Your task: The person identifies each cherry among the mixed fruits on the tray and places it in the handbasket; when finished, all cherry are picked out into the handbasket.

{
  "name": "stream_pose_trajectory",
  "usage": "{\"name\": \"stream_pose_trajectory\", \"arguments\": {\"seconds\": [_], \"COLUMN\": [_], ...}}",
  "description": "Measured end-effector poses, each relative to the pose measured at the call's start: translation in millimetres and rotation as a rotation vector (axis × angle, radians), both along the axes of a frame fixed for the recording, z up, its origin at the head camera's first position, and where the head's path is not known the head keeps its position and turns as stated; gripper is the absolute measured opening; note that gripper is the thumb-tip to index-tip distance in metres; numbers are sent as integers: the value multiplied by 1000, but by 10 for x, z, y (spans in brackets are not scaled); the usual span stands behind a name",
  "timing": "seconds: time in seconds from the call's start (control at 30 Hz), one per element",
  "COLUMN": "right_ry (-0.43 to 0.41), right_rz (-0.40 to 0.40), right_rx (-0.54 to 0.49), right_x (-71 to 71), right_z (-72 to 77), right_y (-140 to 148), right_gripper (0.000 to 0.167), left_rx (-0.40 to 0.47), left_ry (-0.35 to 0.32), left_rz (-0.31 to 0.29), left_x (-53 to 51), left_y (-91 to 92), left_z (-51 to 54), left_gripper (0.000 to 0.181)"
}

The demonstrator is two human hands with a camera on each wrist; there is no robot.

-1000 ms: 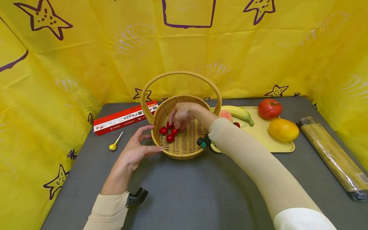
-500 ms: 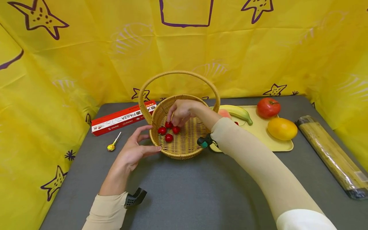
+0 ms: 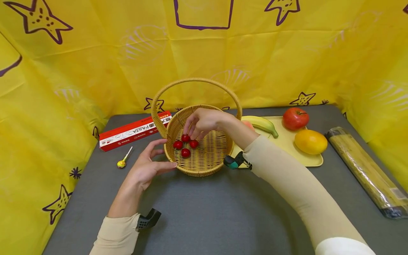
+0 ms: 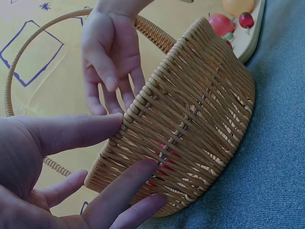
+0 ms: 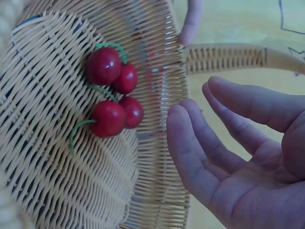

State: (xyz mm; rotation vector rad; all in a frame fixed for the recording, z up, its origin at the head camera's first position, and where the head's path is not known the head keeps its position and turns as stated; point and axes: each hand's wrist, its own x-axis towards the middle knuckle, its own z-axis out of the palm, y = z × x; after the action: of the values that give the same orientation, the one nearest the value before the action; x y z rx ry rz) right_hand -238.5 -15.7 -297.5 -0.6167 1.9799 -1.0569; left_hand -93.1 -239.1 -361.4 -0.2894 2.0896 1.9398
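Observation:
Several red cherries (image 5: 107,119) with green stems lie together in the left part of a round wicker basket (image 3: 211,156). My right hand (image 3: 205,122) hovers over them inside the basket. In the right wrist view this hand (image 5: 238,152) has loosely bent, parted fingers with nothing between them, apart from the cherries. My left hand (image 3: 148,164) rests against the basket's left side. Its spread, fairly straight thumb and fingers touch the rim and outer wall in the left wrist view, where the cherries show only faintly through the weave.
A cream tray (image 3: 285,156) at the right bears a banana (image 3: 262,124), a red apple-like fruit (image 3: 295,118), a mango (image 3: 310,141) and a partly hidden peach. Left of the basket lie a red pasta box (image 3: 134,131) and a lollipop (image 3: 122,163). A wrapped bamboo-coloured roll (image 3: 366,170) lies far right.
My right hand has let go of the cherries and lifted slightly away from them, the fingers parting. The left hand keeps its place on the basket. The head view has shifted a little.

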Motion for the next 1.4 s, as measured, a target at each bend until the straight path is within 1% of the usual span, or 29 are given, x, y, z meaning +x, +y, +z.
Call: {"name": "stream_pose_trajectory", "arguments": {"seconds": [0.2,0.43,0.63,0.7,0.87,1.07,1.3,1.4], "right_ry": [32,73,127,130,121,162,158,174], "right_rz": [15,37,54,55,46,44,3,-12], "right_rx": [-43,-125,-183,-204,-256,-282,-315,-326], "right_x": [95,211,294,324,409,488,582,606], "right_z": [27,62,89,87,93,111,139,136], "right_y": [103,245,386,433,572,750,938,1026], "right_gripper": [22,26,27,27,26,25,26,27], "left_rx": [0,-1,-1,-3,-5,-3,-4,-4], "left_ry": [-5,-9,-9,-10,-10,-9,-9,-11], "left_rz": [-2,-4,-4,-4,-4,-6,-11,-12], "left_x": [0,-4,-6,-7,-9,-2,1,3], "left_y": [-6,-8,-7,-6,-3,-6,-8,-2], "left_z": [-3,2,4,3,3,7,9,13], "left_gripper": [87,87,87,87,88,88,89,89]}}
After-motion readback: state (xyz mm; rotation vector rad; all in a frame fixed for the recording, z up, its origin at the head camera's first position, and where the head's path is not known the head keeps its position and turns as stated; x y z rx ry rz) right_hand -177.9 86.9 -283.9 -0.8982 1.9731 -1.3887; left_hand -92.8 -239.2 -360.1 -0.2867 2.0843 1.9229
